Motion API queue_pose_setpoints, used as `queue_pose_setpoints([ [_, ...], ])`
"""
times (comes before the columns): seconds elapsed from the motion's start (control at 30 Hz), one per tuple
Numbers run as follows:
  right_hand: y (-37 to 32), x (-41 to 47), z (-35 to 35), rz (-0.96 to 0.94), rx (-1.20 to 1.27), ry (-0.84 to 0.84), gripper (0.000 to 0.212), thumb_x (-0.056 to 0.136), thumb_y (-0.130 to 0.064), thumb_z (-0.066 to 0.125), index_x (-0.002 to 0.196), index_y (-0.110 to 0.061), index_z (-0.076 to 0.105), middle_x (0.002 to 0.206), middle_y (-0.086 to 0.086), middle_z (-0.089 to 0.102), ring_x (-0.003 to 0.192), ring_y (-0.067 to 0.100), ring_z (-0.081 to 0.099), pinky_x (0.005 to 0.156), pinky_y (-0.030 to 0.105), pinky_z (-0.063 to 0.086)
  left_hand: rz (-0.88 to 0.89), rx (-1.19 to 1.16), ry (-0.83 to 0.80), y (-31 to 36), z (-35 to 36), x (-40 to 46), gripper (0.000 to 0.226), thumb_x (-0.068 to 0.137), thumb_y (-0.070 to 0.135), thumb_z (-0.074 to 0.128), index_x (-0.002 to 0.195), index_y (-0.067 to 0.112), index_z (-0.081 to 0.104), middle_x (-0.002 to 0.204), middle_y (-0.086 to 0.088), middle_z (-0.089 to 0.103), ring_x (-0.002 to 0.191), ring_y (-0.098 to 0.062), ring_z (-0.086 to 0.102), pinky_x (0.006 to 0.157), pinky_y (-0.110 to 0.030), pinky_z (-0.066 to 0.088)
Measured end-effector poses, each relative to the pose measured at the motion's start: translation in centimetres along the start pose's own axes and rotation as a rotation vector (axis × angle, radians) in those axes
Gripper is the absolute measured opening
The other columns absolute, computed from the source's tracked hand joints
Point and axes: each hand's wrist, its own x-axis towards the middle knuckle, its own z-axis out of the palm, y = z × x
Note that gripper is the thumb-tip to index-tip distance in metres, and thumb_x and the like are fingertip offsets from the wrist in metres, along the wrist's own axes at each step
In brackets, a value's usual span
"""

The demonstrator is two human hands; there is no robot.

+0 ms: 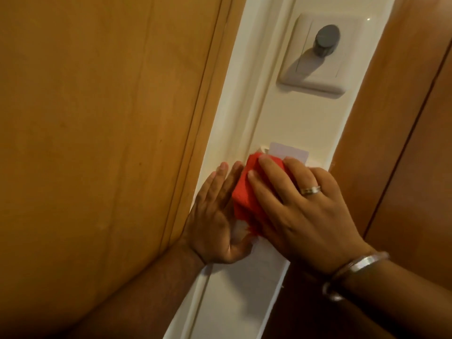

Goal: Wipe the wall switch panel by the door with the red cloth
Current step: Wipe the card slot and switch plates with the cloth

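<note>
The red cloth (247,192) is pressed flat against a white wall panel (281,149) on the narrow white wall strip, of which only the top edge and a white card slot show. My right hand (303,206) lies on top of the cloth with fingers spread, wearing a ring and a metal bangle. My left hand (215,216) rests flat on the wall at the cloth's left edge, fingers pointing up, touching the cloth. Higher on the strip sits a second white switch plate (300,69) with a dark grey round knob (326,40).
A wooden door (97,143) fills the left side, its frame running along the white wall strip (244,289). Brown wooden panelling (403,143) borders the strip on the right. The strip is narrow between the two.
</note>
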Motion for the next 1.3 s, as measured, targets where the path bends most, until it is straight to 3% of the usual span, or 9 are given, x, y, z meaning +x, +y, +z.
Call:
queue_pose_setpoints([
  [0.13, 1.9, -1.1, -1.0, -0.164, -0.032, 0.005, 0.064, 0.072, -0.033, 0.069, 0.129, -0.014, 0.048, 0.134, 0.015, 0.052, 0.107, 0.037, 0.053, 0.073, 0.044, 0.047, 0.007, 0.037, 0.005, 0.1, -0.1, 0.0, 0.107, 0.079, 0.068, 0.051, 0.155, 0.001, 0.017, 0.165, -0.021, 0.019, 0.154, -0.036, 0.013, 0.125, -0.049, 0.012],
  [0.3, 2.3, 0.4, -1.9, -0.194, -0.059, -0.071, 0.07, 0.072, -0.038, 0.068, 0.133, -0.014, 0.045, 0.139, 0.015, 0.048, 0.115, 0.038, 0.05, 0.08, 0.046, 0.047, -0.019, 0.017, 0.007, 0.2, -0.1, 0.2, 0.11, 0.077, 0.072, 0.052, 0.155, 0.004, 0.016, 0.165, -0.019, 0.02, 0.154, -0.035, 0.014, 0.124, -0.05, 0.014],
  [0.47, 3.5, 0.8, -3.1, -0.246, -0.043, -0.163, 0.074, 0.064, -0.036, 0.074, 0.128, -0.012, 0.048, 0.13, 0.017, 0.054, 0.098, 0.038, 0.056, 0.071, 0.045, 0.048, -0.016, 0.049, -0.016, 0.3, -0.2, 0.2, 0.107, 0.08, 0.073, 0.045, 0.155, 0.001, 0.018, 0.165, -0.02, 0.018, 0.154, -0.036, 0.013, 0.124, -0.051, 0.013],
  [0.6, 2.4, 2.2, -3.3, -0.248, -0.084, -0.212, 0.07, 0.071, -0.038, 0.067, 0.132, -0.013, 0.043, 0.135, 0.015, 0.05, 0.102, 0.038, 0.054, 0.075, 0.045, 0.044, -0.047, 0.042, -0.003, 0.6, -0.3, 0.1, 0.109, 0.078, 0.072, 0.047, 0.153, -0.002, 0.02, 0.164, -0.021, 0.019, 0.154, -0.034, 0.015, 0.125, -0.049, 0.015],
  [0.73, 3.0, 2.1, -4.1, -0.337, -0.037, -0.277, 0.072, 0.054, -0.037, 0.082, 0.118, -0.015, 0.06, 0.117, 0.011, 0.064, 0.086, 0.034, 0.061, 0.064, 0.042, 0.048, -0.046, 0.086, -0.035, 0.4, -0.2, 0.1, 0.106, 0.084, 0.076, 0.032, 0.154, -0.002, 0.02, 0.165, -0.022, 0.014, 0.155, -0.034, 0.012, 0.126, -0.046, 0.011],
  [0.83, 3.3, 3.5, -5.0, -0.293, -0.068, -0.313, 0.064, 0.063, -0.037, 0.075, 0.12, -0.017, 0.056, 0.119, 0.007, 0.063, 0.09, 0.031, 0.06, 0.066, 0.038, 0.043, -0.04, 0.076, -0.022, 0.3, -0.2, 0.1, 0.105, 0.085, 0.076, 0.031, 0.152, -0.004, 0.023, 0.164, -0.024, 0.017, 0.154, -0.035, 0.014, 0.125, -0.047, 0.011],
  [0.93, 1.9, 3.2, -4.5, -0.374, -0.082, -0.392, 0.058, 0.075, -0.037, 0.063, 0.128, -0.017, 0.048, 0.13, 0.008, 0.055, 0.101, 0.031, 0.054, 0.074, 0.041, 0.041, -0.029, 0.092, -0.018, 0.4, -0.1, 0.1, 0.105, 0.085, 0.075, 0.031, 0.152, -0.005, 0.024, 0.164, -0.024, 0.018, 0.154, -0.035, 0.014, 0.125, -0.047, 0.011],
  [1.1, 2.5, 3.7, -5.6, -0.267, -0.057, -0.408, 0.057, 0.065, -0.036, 0.072, 0.118, -0.02, 0.058, 0.116, 0.003, 0.065, 0.088, 0.027, 0.059, 0.067, 0.037, 0.043, -0.032, 0.09, -0.037, 0.3, -0.2, 0.2, 0.105, 0.086, 0.077, 0.025, 0.153, -0.003, 0.02, 0.164, -0.024, 0.016, 0.154, -0.035, 0.012, 0.126, -0.046, 0.008],
  [1.3, 2.0, 2.5, -5.4, -0.303, -0.11, -0.493, 0.064, 0.068, -0.037, 0.073, 0.125, -0.018, 0.052, 0.127, 0.008, 0.059, 0.094, 0.03, 0.058, 0.071, 0.039, 0.044, -0.031, 0.076, -0.013, 0.4, -0.3, 0.2, 0.105, 0.085, 0.076, 0.03, 0.153, -0.003, 0.022, 0.164, -0.022, 0.017, 0.155, -0.034, 0.013, 0.126, -0.045, 0.01],
])
